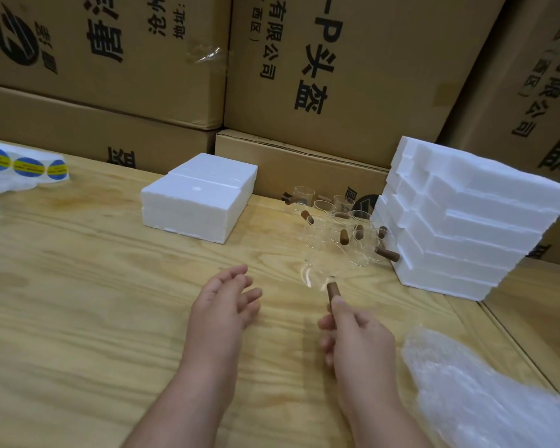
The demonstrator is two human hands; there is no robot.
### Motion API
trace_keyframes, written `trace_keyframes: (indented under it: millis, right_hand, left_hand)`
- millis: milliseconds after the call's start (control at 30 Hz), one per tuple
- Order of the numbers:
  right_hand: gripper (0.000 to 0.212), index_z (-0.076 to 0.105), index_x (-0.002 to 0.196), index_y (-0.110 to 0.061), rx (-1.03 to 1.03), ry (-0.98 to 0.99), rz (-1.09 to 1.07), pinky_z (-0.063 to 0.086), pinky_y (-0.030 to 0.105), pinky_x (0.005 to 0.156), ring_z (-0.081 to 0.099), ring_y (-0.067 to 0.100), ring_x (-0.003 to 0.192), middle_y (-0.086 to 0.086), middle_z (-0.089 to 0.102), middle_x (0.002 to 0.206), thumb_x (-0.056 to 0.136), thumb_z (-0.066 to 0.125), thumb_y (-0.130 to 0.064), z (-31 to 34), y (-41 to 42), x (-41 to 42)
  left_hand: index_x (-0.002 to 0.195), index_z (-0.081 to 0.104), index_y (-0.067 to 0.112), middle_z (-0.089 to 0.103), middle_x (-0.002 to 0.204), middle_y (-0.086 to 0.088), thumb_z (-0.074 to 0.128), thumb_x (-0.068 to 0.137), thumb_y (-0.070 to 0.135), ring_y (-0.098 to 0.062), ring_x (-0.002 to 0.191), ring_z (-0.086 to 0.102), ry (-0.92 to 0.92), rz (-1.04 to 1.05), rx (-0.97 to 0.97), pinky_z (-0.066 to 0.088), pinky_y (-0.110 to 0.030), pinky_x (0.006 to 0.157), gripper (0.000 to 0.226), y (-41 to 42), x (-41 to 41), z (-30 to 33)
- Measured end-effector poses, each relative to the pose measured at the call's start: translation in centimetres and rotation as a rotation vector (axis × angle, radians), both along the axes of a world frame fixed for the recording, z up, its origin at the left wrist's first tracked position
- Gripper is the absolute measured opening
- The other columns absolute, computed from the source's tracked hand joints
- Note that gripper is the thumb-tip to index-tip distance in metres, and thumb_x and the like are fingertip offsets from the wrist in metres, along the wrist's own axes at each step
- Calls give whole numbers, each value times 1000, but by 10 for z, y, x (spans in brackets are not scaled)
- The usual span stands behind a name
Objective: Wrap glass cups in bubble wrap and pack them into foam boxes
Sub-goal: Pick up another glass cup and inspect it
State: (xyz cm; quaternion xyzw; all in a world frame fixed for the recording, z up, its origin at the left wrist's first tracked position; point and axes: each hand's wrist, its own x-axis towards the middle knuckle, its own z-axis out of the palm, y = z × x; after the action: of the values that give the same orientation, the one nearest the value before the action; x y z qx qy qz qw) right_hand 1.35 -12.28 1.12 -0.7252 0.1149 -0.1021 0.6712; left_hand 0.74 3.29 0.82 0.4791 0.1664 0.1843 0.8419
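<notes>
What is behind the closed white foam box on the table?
Behind the closed foam box stand stacked cardboard cartons with black print. The box hides their lower parts and the table edge there, and its inside cannot be seen.

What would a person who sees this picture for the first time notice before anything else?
Probably the right hand in the lower middle, which grips a clear glass cup by its brown wooden handle above the wooden table, while the left hand beside it is open. Next comes the tall stack of white foam boxes at the right, with more glass cups clustered at its foot. Bubble wrap lies at the lower right.
</notes>
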Motion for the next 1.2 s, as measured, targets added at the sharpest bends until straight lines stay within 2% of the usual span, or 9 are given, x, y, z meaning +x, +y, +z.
trace_keyframes:
  millis: [167,267,367,533,767,867,967,1100,1200]
  right_hand:
    - [27,75,79,-14,138,-56,211,39,23,41,54,14,47,6,70,68,100,60,-24,5,0,-14]
    - [26,74,86,-10,224,-47,342,40,22,41,53,14,46,7,67,67,102,57,-21,8,4,-7]
    - [32,74,76,-13,301,-34,422,39,22,40,52,15,44,7,63,63,100,58,-27,8,9,1]
    - [33,72,59,-20,349,0,373,37,23,40,50,18,41,5,54,51,78,60,-44,8,11,11]
    - [32,76,72,-18,528,-55,259,41,24,39,53,16,45,5,59,59,93,65,-40,5,7,20]
    - [23,69,79,-11,440,-118,235,44,24,41,57,16,49,1,61,62,93,69,-29,3,11,20]
    - [6,72,91,-17,252,-191,255,52,26,50,66,15,63,-1,72,77,92,73,-23,0,17,17]
    - [25,70,111,-31,101,-196,314,62,37,75,71,15,82,-7,71,107,87,79,-26,-5,23,15]
    - [26,68,111,-37,85,-214,327,61,39,78,72,13,84,-10,71,106,89,77,-28,-5,23,15]
  left_hand:
    - [127,65,20,74,122,-6,56,102,31,-24,106,74,18,-268,-75,57,-39,88,29,-7,-4,2]
    - [131,61,18,74,122,-10,58,96,32,-28,106,75,8,-309,-130,56,-42,89,38,-9,-5,6]
    - [132,60,18,74,122,-12,59,95,31,-31,108,73,-17,-279,-201,55,-45,92,40,-7,-4,7]
    - [136,61,25,73,126,-7,67,82,33,-28,114,71,-61,-311,-142,54,-45,96,55,-4,0,8]
    - [132,62,19,76,113,-4,78,75,26,-21,101,74,-75,-422,43,60,-34,89,59,-9,6,0]
    - [133,62,17,76,117,-8,82,77,27,-22,106,73,-62,-401,27,54,-37,93,60,-11,6,0]
    - [129,60,18,76,117,-9,82,76,27,-24,108,73,-64,-342,-44,57,-39,90,59,-10,8,0]
    - [130,55,20,77,115,-8,78,76,22,-24,111,73,-104,-331,-71,61,-36,89,59,-11,7,1]
    - [131,56,20,76,116,-8,79,74,22,-25,112,72,-116,-318,-73,62,-35,87,61,-12,6,2]
